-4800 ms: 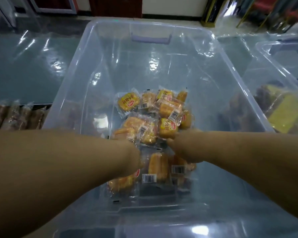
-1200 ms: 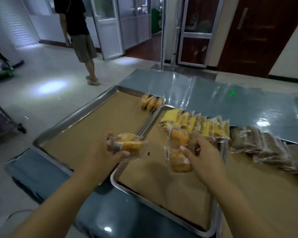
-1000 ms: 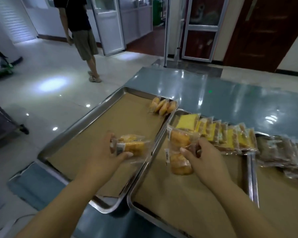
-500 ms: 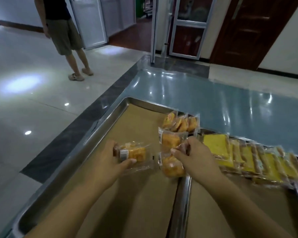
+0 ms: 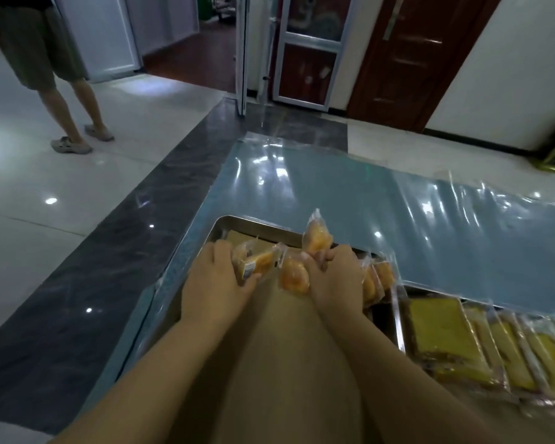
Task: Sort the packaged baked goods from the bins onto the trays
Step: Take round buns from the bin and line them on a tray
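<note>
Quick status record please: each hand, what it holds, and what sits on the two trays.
left hand: grips one bun packet
right hand: grips an upper packet and a lower packet
left tray: paper-lined, bun row at its far right corner
right tray: row of yellow cake packets
table: covered in shiny plastic film

Two bare forearms, uncovered right down to the bottom edge, slim wrists, left hand and right hand bare as well, all a bit motion-blurred tbh.
</note>
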The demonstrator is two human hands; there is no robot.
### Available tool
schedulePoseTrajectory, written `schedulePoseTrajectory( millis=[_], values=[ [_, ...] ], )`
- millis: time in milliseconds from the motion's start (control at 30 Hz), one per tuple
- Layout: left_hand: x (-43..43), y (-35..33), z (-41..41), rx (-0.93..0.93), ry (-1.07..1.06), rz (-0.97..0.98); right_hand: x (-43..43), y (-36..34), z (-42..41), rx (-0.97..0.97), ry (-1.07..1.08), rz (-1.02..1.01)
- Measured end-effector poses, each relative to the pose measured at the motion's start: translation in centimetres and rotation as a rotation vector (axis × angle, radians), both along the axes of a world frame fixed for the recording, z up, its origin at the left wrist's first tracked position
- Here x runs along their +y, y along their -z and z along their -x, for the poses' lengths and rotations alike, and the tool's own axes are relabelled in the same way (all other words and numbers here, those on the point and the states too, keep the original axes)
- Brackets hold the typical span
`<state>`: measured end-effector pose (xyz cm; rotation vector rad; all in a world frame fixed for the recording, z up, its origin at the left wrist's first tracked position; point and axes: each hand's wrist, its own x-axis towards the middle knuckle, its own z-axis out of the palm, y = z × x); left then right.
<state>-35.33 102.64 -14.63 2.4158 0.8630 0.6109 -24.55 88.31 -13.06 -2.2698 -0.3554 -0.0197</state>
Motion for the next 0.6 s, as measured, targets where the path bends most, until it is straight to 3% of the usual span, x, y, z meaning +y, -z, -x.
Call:
schedulePoseTrajectory(
  millis=[167,267,367,500,600],
  values=[
    [0.3,2.4,-3.7,-0.021,0.083,-0.169,2.0,2.2,-1.2,0.016,0.005,-0.018],
    [0.0,4.4,-3.6,0.023,0.145,-0.192,1.5,3.9,-0.9,0.134,-0.048,-0.024],
    [-0.4,6.5,-2.6,0.133,0.214,-0.152,0.4,4.3,-0.8,0.119,-0.131,-0.032],
    [-0.7,7.1,-1.5,0.097,0.332,-0.075,-1.2,4.3,-0.2,-0.026,-0.274,0.189],
    [-0.5,6.8,-0.9,0.09,0.387,-0.085,-2.7,4.7,0.6,0.026,-0.385,0.265]
  ],
)
